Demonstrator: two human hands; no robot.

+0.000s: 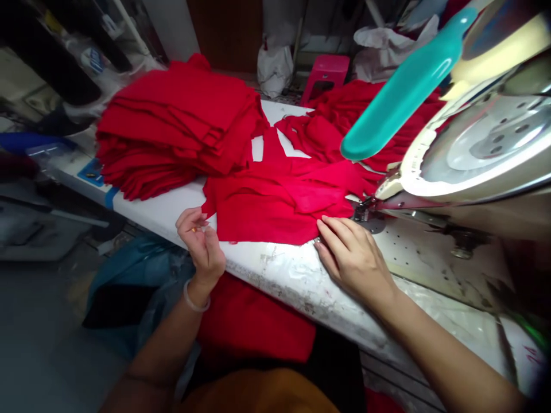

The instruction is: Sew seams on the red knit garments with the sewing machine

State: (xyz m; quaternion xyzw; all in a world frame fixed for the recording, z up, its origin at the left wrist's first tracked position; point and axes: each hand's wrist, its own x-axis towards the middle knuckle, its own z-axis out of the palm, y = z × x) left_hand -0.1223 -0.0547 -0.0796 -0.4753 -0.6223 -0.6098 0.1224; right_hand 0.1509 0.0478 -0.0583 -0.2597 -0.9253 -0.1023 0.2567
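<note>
A red fabric piece point(275, 201) lies flat on the white sewing table point(279, 275), its right end under the sewing machine's presser foot point(364, 211). My right hand point(350, 252) rests on the near right edge of this fabric, fingers stretched flat, just beside the presser foot. My left hand point(200, 241) hovers at the table's near edge, left of the fabric, fingers curled in a pinch on something tiny that I cannot make out. A bracelet sits on that wrist.
A tall stack of folded red pieces point(172, 126) fills the table's far left. More loose red fabric point(344, 120) is heaped behind the sewing machine point(477, 155), with its teal lamp arm point(404, 86). Red cloth point(253, 327) lies on my lap. A pink stool point(325, 74) stands beyond.
</note>
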